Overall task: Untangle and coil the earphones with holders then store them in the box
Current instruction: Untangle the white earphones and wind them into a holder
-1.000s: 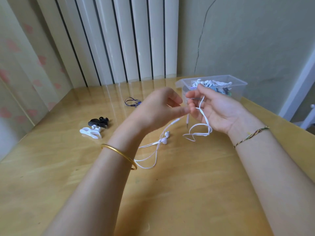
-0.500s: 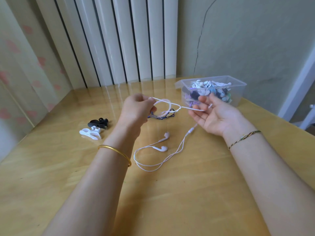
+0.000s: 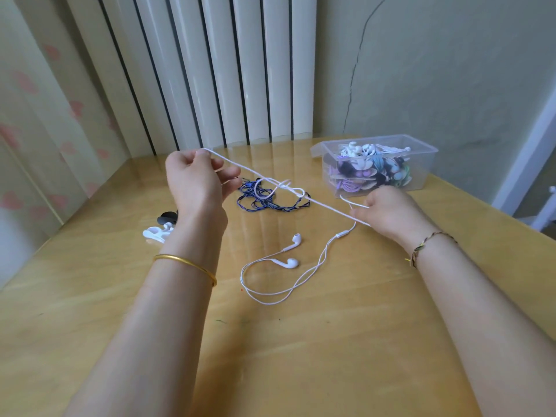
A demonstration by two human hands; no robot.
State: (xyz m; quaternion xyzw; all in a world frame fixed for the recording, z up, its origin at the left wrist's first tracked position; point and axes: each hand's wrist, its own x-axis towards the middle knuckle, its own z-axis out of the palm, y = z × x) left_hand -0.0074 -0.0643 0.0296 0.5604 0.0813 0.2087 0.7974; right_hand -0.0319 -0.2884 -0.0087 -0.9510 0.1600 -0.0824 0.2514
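The left hand (image 3: 195,183), centre-left, and the right hand (image 3: 388,212), centre-right, each pinch the thin white earphones (image 3: 291,263) in curled fingers, the cord taut and loosely knotted between them, its smooth buds lying lower centre on the glossy wooden table (image 3: 301,350), with the clear plastic box (image 3: 422,167) at the upper right.

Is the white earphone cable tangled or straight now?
Tangled: the white earphone cable, pulled taut between the left hand and the right hand, is visibly knotted at mid-span.
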